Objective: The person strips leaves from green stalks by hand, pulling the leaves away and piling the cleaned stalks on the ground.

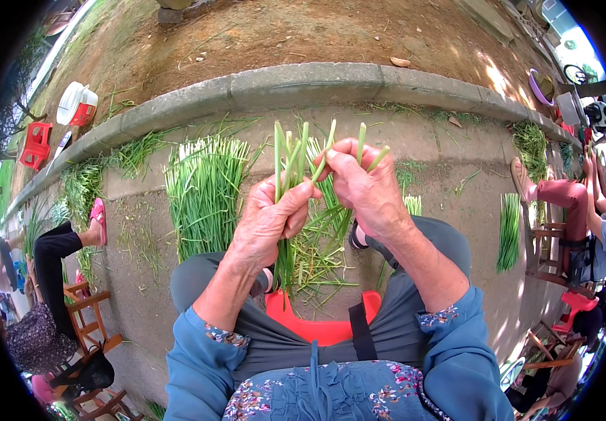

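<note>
My left hand (272, 214) is closed around a small bunch of green stalks (278, 152), probably chives or a similar vegetable. Their pale cut ends point up and the leaves hang below the fist. Close beside it, my right hand (369, 187) pinches one stalk (331, 134) between thumb and fingertips. More stalks (362, 139) pass through that hand, with leaves dangling under the palm. A thick row of similar greens (208, 194) lies on the pavement to the left, white ends away from me. Loose trimmings (316, 258) litter the ground between my feet.
Beneath me is a red plastic stool (308, 329). A concrete kerb (303, 84) crosses ahead, with bare soil beyond. At left stand a white bucket (78, 103), another red stool (36, 146) and a seated person's leg (53, 252). Another bundle (508, 231) lies right, near a seated person (566, 205).
</note>
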### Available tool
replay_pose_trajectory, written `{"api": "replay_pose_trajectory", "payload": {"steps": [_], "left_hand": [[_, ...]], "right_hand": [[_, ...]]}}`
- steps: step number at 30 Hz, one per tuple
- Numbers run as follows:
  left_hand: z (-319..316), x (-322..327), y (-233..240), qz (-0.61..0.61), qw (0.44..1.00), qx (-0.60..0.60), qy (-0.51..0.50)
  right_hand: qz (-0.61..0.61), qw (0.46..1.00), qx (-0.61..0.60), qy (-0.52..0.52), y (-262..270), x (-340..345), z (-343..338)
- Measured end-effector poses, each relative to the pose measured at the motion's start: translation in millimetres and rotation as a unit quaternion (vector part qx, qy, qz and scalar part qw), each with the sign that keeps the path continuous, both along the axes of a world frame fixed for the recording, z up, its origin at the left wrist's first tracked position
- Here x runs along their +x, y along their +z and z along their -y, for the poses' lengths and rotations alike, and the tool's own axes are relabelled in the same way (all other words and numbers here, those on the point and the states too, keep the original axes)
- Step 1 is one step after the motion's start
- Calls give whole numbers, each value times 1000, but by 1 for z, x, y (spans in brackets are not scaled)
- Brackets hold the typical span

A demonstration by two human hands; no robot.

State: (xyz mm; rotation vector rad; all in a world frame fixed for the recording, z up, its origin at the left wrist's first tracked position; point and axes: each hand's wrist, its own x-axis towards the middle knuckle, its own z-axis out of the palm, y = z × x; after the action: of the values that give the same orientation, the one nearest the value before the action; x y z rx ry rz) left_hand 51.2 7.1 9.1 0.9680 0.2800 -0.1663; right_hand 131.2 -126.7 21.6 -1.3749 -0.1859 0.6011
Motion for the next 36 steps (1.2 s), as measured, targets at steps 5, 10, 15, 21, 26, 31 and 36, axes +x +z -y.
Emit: {"api": "replay_pose_trajectory", "payload": {"steps": [5,10,15,21,26,31,36], "left_hand": [[1,0,-1,-3,1000,3,4],[-1,-1,-1,-8,1000,-9,13],[0,0,-1,-4,1000,-3,5],[0,0,-2,1,1000,29,12],[3,1,-4,20,998,59,25],[3,1,-3,15,997,62,32],[2,0,-5,18,991,127,33]], "right_hand": [[-31,999,33,3,4,2,1],[46,999,10,-3,3,-2,-5],[17,1000,-12,3,4,0,-1],[-31,997,73,11,6,3,0],[115,993,9,-30,-4,3,-4],[296,946,-124,-53,-10,3,-3],[432,885,-173,-30,-8,5,-1]]}}
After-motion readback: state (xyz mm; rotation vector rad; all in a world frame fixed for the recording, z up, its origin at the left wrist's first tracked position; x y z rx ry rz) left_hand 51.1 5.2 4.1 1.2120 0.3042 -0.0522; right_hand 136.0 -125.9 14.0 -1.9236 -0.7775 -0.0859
